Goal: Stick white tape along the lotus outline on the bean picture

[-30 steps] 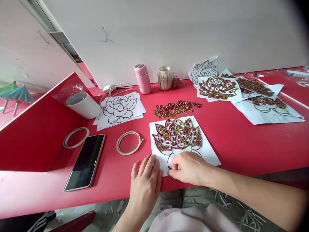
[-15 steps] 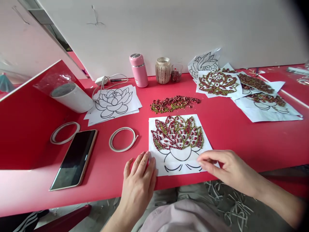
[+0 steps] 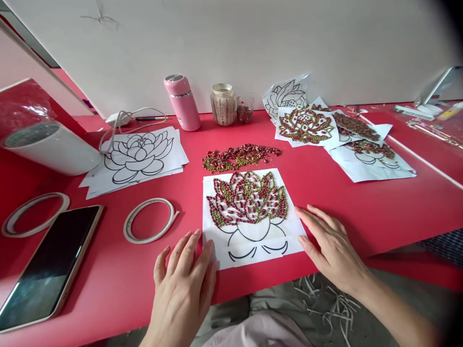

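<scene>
In front of me on the red table lies a white sheet with a printed lotus outline (image 3: 249, 241). Red and green beans (image 3: 249, 200) cover the upper petals, while the lower petals show bare black lines. My left hand (image 3: 186, 274) rests at the sheet's left edge, fingers stretched and slightly apart. At the right edge, my right hand (image 3: 329, 243) lies with fingers open, its fingertips touching the paper's side. Just beyond the sheet is a loose pile of mixed beans (image 3: 240, 157). A roll of tape (image 3: 151, 220) sits left of the sheet.
A phone (image 3: 47, 270), another tape roll (image 3: 36, 214) and blank lotus prints (image 3: 141, 154) occupy the left. A pink flask (image 3: 183, 103), a glass jar (image 3: 223, 105) and a small cup (image 3: 245, 110) stand at the back. Bean-covered lotus sheets (image 3: 307, 126) lie at back right.
My right hand has gone from a pinch over the sheet's lower right to lying open at its right edge. The view has shifted right; my left hand stays by the left edge.
</scene>
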Demonstrator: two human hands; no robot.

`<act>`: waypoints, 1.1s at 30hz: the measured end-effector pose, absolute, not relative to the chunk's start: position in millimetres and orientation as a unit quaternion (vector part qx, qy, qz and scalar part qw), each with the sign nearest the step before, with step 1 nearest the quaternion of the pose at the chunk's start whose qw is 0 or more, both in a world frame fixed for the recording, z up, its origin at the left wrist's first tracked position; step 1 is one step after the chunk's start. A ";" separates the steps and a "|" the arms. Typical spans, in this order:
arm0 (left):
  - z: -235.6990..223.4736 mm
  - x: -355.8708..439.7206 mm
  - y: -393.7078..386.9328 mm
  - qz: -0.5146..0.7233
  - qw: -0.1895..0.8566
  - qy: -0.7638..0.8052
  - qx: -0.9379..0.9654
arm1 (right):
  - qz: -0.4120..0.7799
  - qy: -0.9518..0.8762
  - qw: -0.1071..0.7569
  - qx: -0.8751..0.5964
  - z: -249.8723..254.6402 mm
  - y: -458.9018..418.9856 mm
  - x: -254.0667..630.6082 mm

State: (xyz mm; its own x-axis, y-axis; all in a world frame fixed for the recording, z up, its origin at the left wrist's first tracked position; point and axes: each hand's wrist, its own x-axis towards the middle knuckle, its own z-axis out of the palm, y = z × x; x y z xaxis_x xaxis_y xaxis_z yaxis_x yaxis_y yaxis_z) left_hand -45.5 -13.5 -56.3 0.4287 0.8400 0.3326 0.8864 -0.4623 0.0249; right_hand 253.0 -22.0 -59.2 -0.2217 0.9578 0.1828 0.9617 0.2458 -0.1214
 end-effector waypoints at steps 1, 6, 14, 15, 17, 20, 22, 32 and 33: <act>-57.7 -46.9 -13.8 -0.151 0.078 -0.509 -0.843 | -0.008 -0.782 0.113 -0.612 -59.4 -21.3 253.4; -58.9 -48.2 -17.4 -0.184 0.088 -0.504 -0.839 | 0.019 -0.759 0.190 -0.622 -60.6 -20.5 255.7; -48.7 -18.0 -28.5 -0.238 0.040 -0.471 -0.849 | 0.072 -0.740 0.293 -0.602 -45.9 -15.6 213.8; -49.0 -12.4 -28.2 -0.235 0.028 -0.475 -0.848 | 0.075 -0.748 0.282 -0.596 -44.9 -13.6 204.0; -50.5 -3.5 -26.3 -0.226 0.012 -0.484 -0.845 | 0.066 -0.764 0.250 -0.591 -44.7 -9.2 185.7; -53.1 0.9 -23.6 -0.213 0.006 -0.486 -0.847 | 0.036 -0.777 0.187 -0.600 -47.3 -3.5 167.9; -54.3 -0.9 -23.0 -0.214 0.009 -0.488 -0.846 | 0.023 -0.776 0.155 -0.610 -49.3 -1.6 163.8; -60.1 -23.1 -26.9 -0.240 0.014 -0.502 -0.831 | 0.001 -0.763 0.131 -0.632 -54.4 -5.5 185.2; -60.2 -25.4 -27.5 -0.239 0.015 -0.506 -0.829 | -0.002 -0.762 0.130 -0.635 -55.0 -6.3 188.8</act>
